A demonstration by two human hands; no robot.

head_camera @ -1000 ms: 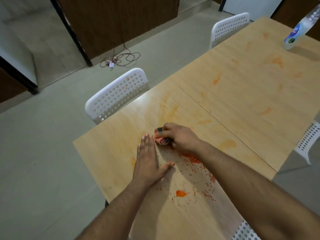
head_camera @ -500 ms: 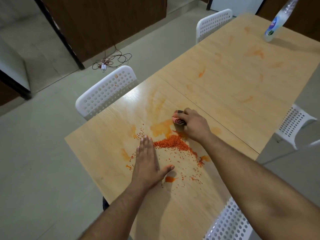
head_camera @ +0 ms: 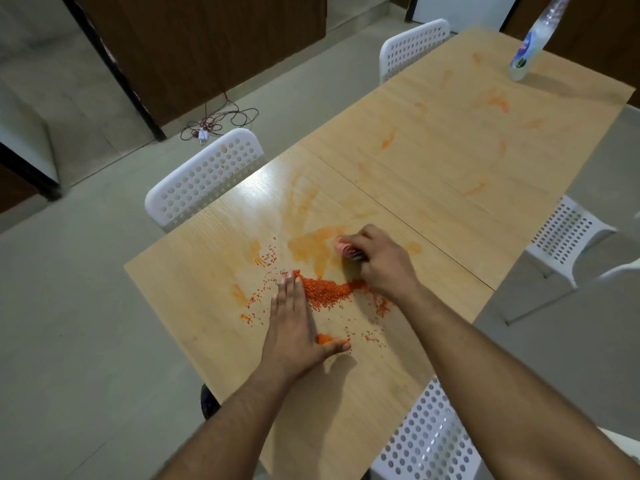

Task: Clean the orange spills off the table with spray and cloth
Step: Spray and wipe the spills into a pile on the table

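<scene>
A heap of orange grains [head_camera: 325,289] lies on the near end of the wooden table [head_camera: 194,271], with loose grains scattered around it and a wet orange smear [head_camera: 315,247] just beyond. My right hand [head_camera: 384,263] grips a small pinkish cloth [head_camera: 344,247] and presses it on the table beside the smear. Flat on the table, my left hand [head_camera: 294,323] has straight fingers, its edge against the heap. A clear spray bottle [head_camera: 531,43] stands at the table's far right corner. Fainter orange stains [head_camera: 497,102] mark the far half.
White perforated chairs stand around the table: one at the left side [head_camera: 204,176], one further back [head_camera: 414,46], one at the right [head_camera: 568,233], one at the near right [head_camera: 426,441]. A tangled cable [head_camera: 214,126] lies on the floor by the brown door.
My right hand with the cloth moved away from the left hand toward the far right, uncovering the heap of grains and the wet smear. The left hand stayed flat in place.
</scene>
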